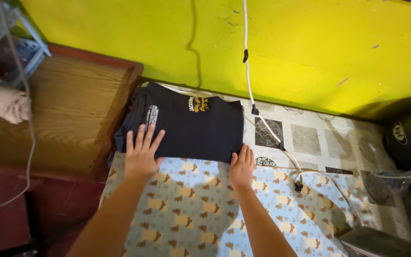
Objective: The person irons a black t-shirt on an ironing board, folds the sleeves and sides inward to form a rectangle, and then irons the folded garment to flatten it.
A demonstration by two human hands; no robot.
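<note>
Here the left hand [141, 154] lies flat and open on the folded dark shirt [186, 126], while the right hand [241, 167], also open, presses its near corner. Beside that hand trails a white cord [262, 121]; a careless sweep might snag it, or nudge the fold crooked.

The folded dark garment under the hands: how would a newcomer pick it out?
Start at the yellow wall; below it lies a light-blue patterned cloth. At its far edge sits the folded dark garment, both hands flat on its near edge. It is the only navy piece, with small yellow print on top.
</note>
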